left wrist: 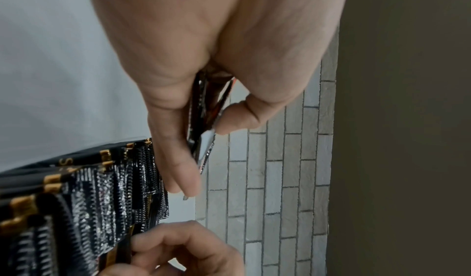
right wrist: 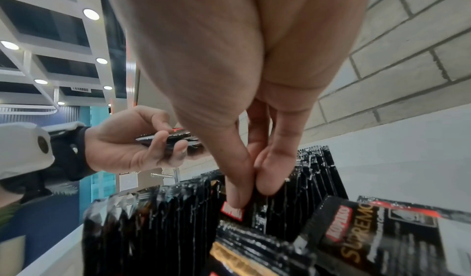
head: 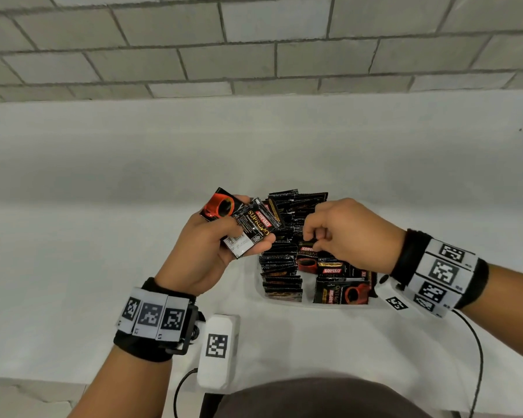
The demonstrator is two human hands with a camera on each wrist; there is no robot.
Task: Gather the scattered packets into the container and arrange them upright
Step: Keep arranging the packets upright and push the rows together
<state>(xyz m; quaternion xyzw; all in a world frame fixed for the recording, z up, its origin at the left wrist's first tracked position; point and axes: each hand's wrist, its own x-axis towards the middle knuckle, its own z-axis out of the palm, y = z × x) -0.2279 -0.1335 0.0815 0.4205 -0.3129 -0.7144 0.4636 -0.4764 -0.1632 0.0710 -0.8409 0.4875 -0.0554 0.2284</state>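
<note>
My left hand (head: 239,233) grips a small fan of black Kopiko packets (head: 251,224) just left of the container, above the table. In the left wrist view those packets (left wrist: 203,149) sit edge-on between thumb and fingers (left wrist: 178,159). The clear container (head: 307,305) holds rows of upright packets (head: 280,267) on its left side. Several packets (head: 341,292) lie flat on its right side. My right hand (head: 313,241) reaches into the container, and its thumb and fingers (right wrist: 270,171) pinch the top edge of one packet (right wrist: 237,213) beside the upright row.
The white table (head: 103,206) runs back to a grey brick wall (head: 254,40). A white camera module (head: 218,351) hangs below my left wrist, and a black cable (head: 479,357) loops from my right wrist. The table's front edge is at lower left.
</note>
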